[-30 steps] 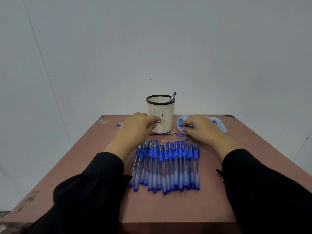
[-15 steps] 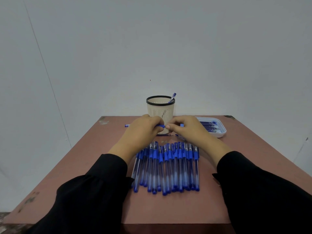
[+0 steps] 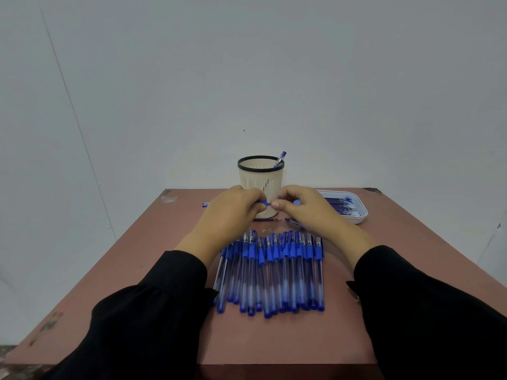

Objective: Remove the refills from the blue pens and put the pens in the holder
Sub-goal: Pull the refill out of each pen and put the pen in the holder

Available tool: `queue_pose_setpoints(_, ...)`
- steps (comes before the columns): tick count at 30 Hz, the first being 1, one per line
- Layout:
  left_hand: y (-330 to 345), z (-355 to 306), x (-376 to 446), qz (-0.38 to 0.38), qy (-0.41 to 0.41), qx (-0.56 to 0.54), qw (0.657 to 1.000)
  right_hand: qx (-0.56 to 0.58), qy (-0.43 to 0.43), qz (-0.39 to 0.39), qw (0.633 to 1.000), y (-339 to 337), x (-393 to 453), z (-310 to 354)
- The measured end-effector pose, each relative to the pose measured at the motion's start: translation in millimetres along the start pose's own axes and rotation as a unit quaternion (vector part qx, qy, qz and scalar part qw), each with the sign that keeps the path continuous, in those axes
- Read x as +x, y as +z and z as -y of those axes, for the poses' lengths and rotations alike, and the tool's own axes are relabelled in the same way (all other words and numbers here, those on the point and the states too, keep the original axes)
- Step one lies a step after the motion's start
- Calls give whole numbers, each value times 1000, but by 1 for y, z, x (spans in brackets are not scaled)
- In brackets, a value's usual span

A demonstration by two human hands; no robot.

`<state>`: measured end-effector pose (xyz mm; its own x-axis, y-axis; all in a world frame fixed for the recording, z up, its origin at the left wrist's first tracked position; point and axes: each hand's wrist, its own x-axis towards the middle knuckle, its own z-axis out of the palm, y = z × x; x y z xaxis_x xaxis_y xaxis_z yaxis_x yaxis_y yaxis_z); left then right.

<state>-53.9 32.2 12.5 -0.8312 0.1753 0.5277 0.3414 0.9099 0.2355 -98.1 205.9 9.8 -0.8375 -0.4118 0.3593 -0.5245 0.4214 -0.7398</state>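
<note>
One blue pen [image 3: 264,203] lies crosswise in the air just in front of the holder [image 3: 260,179], a cream ribbed cup with a black rim. My left hand [image 3: 233,212] grips its left part and my right hand [image 3: 304,209] pinches its right part. The pen's left tip [image 3: 204,205] pokes out past my left hand. One blue pen [image 3: 279,159] stands inside the holder. A row of several blue capped pens [image 3: 271,272] lies side by side on the table nearer to me.
A white tray [image 3: 361,215] holding several blue refills sits to the right of the holder. A loose refill [image 3: 267,219] and a small blue piece [image 3: 292,222] lie on the reddish table [image 3: 153,256] under my hands. A grey wall stands right behind the table.
My right hand came left from the tray and met my left hand in front of the holder. Both hands now hold one pen between them, lifted slightly.
</note>
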Motion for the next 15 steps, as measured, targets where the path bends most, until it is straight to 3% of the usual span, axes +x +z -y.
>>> queue_pose_setpoints(15, -1, -2, -1, -15, 0, 8, 1000, 27, -2, -13, 1000, -2, -1, 3)
